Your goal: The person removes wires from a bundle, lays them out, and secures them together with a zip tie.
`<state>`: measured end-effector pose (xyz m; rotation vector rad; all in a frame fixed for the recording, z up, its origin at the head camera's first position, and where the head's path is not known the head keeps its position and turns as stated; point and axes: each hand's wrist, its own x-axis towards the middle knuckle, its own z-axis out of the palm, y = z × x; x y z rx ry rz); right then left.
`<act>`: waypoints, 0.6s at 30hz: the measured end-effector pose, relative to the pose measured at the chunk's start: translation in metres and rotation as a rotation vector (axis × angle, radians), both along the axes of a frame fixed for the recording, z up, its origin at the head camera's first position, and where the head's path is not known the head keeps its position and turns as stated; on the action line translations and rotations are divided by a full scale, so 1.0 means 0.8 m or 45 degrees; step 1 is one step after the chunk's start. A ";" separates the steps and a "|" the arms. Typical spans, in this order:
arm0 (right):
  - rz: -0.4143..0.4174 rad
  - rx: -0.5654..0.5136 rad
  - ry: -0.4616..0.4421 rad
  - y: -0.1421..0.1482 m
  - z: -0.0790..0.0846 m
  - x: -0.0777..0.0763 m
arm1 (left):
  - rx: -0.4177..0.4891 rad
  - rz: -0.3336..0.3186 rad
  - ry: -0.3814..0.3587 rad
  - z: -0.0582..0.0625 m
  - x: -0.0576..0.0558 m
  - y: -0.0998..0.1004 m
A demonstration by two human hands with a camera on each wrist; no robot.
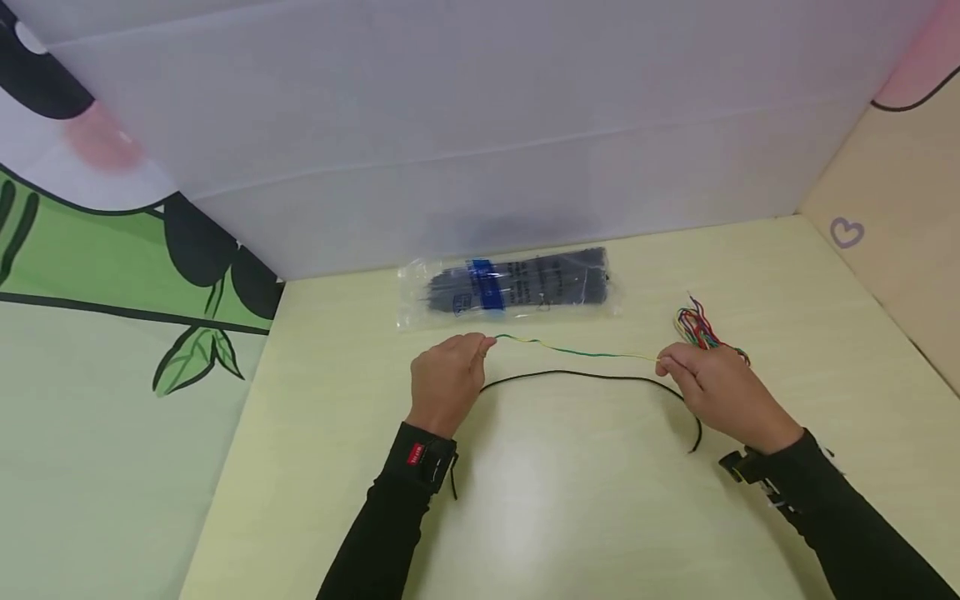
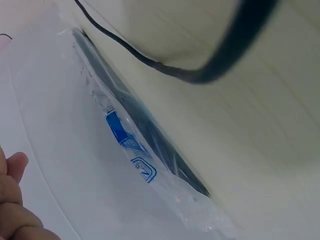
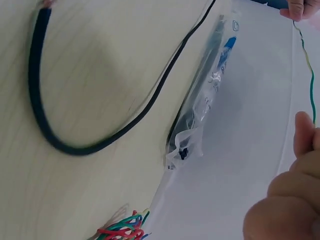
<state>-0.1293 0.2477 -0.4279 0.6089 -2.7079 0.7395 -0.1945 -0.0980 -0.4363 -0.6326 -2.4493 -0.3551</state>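
A thin green-and-yellow wire (image 1: 592, 354) stretches between the two hands, raised over the table. Its left end is pinched by my left hand (image 1: 447, 379), and my right hand (image 1: 723, 392) pinches the other end between thumb and fingers. In the right wrist view the wire (image 3: 312, 82) runs from one hand's fingertips to the other's, slightly wavy. Below it a black cable (image 1: 570, 373) lies in an arch on the table, its exposed copper end (image 3: 47, 3) showing in the right wrist view.
Behind the hands lies a clear plastic bag of black cable ties (image 1: 555, 279) by the white back wall (image 1: 450, 108). A bundle of coloured wires (image 1: 697, 325) rests just beyond my right hand. Side panels stand left and right of the table (image 1: 315, 500).
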 end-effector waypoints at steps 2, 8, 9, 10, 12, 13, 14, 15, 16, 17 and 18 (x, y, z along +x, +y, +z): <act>-0.031 0.053 0.097 -0.004 -0.002 0.002 | 0.063 0.005 -0.062 0.000 0.002 -0.004; -0.130 0.067 0.238 -0.010 -0.008 0.006 | 0.302 -0.044 -0.220 -0.001 0.006 -0.013; -0.128 0.057 0.246 -0.012 -0.008 0.006 | 0.325 -0.030 -0.242 -0.002 0.006 -0.014; -0.128 0.049 0.249 -0.013 -0.008 0.006 | 0.332 -0.013 -0.259 -0.002 0.007 -0.015; -0.136 0.046 0.249 -0.015 -0.008 0.007 | 0.284 0.049 -0.285 -0.005 0.009 -0.018; -0.144 0.051 0.245 -0.016 -0.008 0.008 | 0.226 0.093 -0.277 -0.006 0.010 -0.020; -0.149 0.059 0.233 -0.016 -0.009 0.010 | 0.147 0.146 -0.253 -0.008 0.013 -0.021; -0.153 0.068 0.214 -0.015 -0.011 0.011 | 0.069 0.202 -0.215 -0.011 0.016 -0.023; -0.151 0.077 0.186 -0.015 -0.012 0.012 | -0.008 0.253 -0.167 -0.013 0.018 -0.024; -0.148 0.080 0.150 -0.015 -0.014 0.014 | -0.076 0.298 -0.118 -0.014 0.020 -0.025; -0.143 0.086 0.110 -0.016 -0.015 0.014 | -0.121 0.328 -0.075 -0.015 0.022 -0.025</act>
